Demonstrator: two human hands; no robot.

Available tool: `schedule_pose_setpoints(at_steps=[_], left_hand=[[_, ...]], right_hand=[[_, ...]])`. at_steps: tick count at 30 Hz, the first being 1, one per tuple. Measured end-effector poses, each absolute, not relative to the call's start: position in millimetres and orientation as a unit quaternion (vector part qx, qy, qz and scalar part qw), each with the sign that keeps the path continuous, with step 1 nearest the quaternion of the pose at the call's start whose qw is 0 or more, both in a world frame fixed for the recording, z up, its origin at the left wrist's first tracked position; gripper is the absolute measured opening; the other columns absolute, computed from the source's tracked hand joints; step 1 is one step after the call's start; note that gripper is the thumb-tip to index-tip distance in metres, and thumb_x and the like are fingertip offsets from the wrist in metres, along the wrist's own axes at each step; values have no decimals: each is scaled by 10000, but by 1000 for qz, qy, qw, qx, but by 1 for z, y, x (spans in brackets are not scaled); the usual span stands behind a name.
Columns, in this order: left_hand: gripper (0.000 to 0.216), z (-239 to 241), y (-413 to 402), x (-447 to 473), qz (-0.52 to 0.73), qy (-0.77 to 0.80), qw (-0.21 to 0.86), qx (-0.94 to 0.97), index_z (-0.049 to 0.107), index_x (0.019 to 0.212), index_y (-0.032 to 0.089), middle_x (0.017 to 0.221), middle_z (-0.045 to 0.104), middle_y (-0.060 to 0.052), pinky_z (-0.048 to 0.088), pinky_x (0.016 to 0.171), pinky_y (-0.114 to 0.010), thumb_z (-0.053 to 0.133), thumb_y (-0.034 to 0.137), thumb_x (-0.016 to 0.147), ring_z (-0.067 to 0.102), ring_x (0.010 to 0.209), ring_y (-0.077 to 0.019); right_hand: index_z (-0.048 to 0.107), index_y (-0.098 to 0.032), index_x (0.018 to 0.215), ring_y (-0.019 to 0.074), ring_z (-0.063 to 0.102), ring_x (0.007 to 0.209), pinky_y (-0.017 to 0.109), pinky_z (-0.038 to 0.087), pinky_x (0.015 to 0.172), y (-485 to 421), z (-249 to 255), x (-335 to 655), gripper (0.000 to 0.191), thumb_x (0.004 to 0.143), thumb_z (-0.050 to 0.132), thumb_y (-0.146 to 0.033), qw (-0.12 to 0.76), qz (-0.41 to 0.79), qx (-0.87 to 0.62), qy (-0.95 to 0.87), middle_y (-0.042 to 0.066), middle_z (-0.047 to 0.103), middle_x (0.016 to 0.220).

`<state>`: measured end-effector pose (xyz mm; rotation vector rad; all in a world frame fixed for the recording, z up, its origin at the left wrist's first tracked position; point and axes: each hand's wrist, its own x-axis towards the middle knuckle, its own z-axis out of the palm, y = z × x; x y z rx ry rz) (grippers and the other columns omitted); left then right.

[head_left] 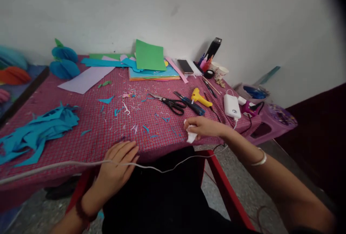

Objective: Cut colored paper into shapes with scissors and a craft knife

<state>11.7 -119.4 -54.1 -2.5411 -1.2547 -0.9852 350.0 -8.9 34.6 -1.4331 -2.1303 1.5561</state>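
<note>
Your left hand [115,166] rests at the surface's [93,148] near edge, fingers outstretched side by side. Your right hand [202,126] pinches white paper or tissue [191,137], free end towards you; blue paper scraps [146,129] lie left of it, scissors [168,101] beyond, blades leftward.

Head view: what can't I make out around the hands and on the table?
Crumpled white piece, material unclear: head view, partly hidden by the right hand.
Light-blue folded-paper shape: head view, cut off by the left edge.
Stacked coloured sheets: head view, partly covered by the rectangular green sheet.
Markings on the white rectangular device: head view, too small to read.
</note>
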Motion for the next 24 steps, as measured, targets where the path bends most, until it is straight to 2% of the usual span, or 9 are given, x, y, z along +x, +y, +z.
schedule_pose_setpoints(at_steps=[4, 7, 11, 14, 18, 20, 22, 24], left_hand=[[243, -54, -120, 11, -318, -417, 57, -849, 622, 1068, 172, 1042, 690, -88, 490, 853, -395, 577, 115, 836, 619, 962, -227], [233, -53, -123, 7, -312, -413, 59, -853, 641, 1042, 166, 1027, 700, -78, 488, 847, -367, 557, 92, 837, 626, 948, -209], [195, -47, -123, 15, -304, -430, 81, -846, 672, 989, 176, 988, 711, -73, 491, 834, -381, 550, 135, 843, 638, 908, -214], [256, -44, -119, 47, -279, -412, 96, -862, 651, 1076, 142, 1104, 685, -105, 465, 908, -420, 515, 150, 859, 619, 1007, -239], [460, -49, -109, 116, -213, -334, 87, -914, 471, 1334, 107, 1393, 503, -114, 346, 1072, -429, 445, 123, 876, 465, 1271, -250], [433, -54, -104, 147, -207, -325, 104, -917, 478, 1324, 81, 1379, 516, -124, 344, 1074, -415, 393, 137, 903, 481, 1259, -248], [431, -61, -99, 167, -204, -325, 113, -917, 481, 1318, 51, 1365, 525, -146, 361, 1063, -397, 359, 158, 918, 484, 1258, -252], [444, -67, -97, 177, -204, -327, 117, -915, 462, 1335, 44, 1380, 506, -157, 362, 1067, -384, 344, 168, 925, 463, 1280, -248]], right_hand=[[545, -166, 798, 106, 591, 578, 211, 534, 489, 16, 13, 269, 43, 820, 513, -146, 96, 531, -442, -716, -7, 568, 702], [523, -164, 790, 95, 606, 609, 214, 550, 544, 47, 22, 212, 91, 823, 494, -85, 177, 577, -394, -693, -13, 583, 714], [553, -170, 842, 117, 625, 649, 244, 556, 571, 58, 45, 238, 55, 817, 551, -122, 246, 581, -378, -678, 10, 628, 768], [560, -176, 908, 120, 602, 599, 245, 525, 539, 46, 48, 302, 74, 842, 540, -199, 218, 518, -449, -695, 18, 634, 746], [580, -168, 857, 140, 546, 524, 273, 470, 483, 28, 36, 351, 89, 838, 514, -225, 133, 476, -482, -723, 10, 592, 629], [580, -173, 722, 139, 503, 504, 282, 442, 500, 27, 29, 346, 72, 787, 550, -165, 120, 449, -485, -741, -6, 534, 547], [534, -183, 590, 140, 491, 544, 288, 434, 570, 33, 22, 323, 170, 725, 578, -91, 124, 416, -477, -764, -13, 491, 522], [518, -183, 570, 148, 511, 613, 291, 434, 639, 44, 20, 285, 192, 711, 577, -66, 135, 399, -452, -787, -6, 509, 568]])
